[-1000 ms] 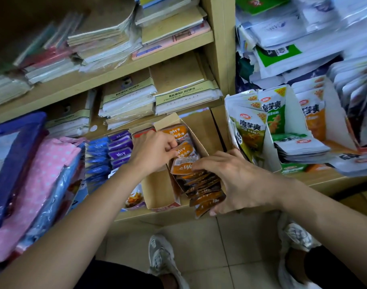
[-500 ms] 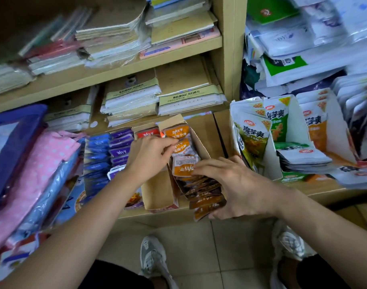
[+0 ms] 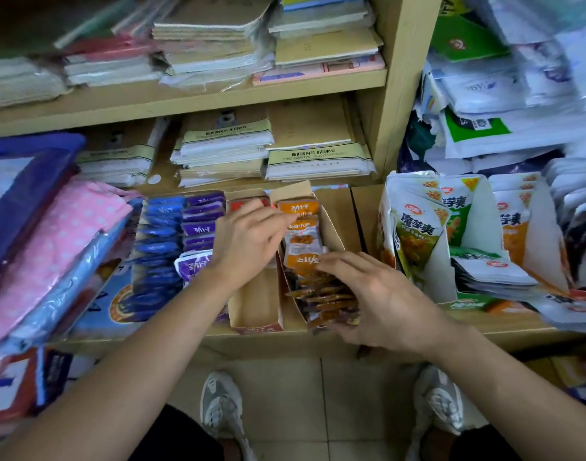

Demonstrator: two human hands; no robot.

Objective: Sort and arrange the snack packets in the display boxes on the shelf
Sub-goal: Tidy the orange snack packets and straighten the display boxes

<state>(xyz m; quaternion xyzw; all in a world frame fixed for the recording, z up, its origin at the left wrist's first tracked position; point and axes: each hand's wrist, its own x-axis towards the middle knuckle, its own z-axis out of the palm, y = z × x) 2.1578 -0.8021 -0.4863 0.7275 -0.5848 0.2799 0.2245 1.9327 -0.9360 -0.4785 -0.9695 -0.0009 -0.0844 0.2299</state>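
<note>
The left hand (image 3: 248,237) reaches in from eight o'clock with its fingers stretched almost straight. The tips touch the left edge of the orange packets (image 3: 301,241) near the back of their row, and it has hold of nothing that I can make out. The right hand (image 3: 384,301) comes in from four o'clock, fingers straight and a little spread, laid over the front half of the same row, the thumb low by the front end. Neither hand is closed round anything.

The orange packets stand overlapping in a line inside a narrow brown cardboard box (image 3: 333,227). It sits near the middle of the scene on the lower shelf (image 3: 185,341), its long side running from twelve to six o'clock. Just beside it at nine o'clock is a second box (image 3: 255,304) of the same kind, with a red packet (image 3: 248,204) at its twelve o'clock end, partly behind the left hand. Further toward nine o'clock lie rows of purple packets (image 3: 203,224), then blue packets (image 3: 161,241).

At three o'clock a white box (image 3: 441,271) holds upright pouches (image 3: 414,227) printed in green and yellow. Stacks of notebooks (image 3: 311,154) fill the shelf at twelve o'clock, and a pink dotted bag (image 3: 52,234) lies at nine. At six o'clock two grey shoes (image 3: 221,404) stand on the tiled floor (image 3: 285,394).
</note>
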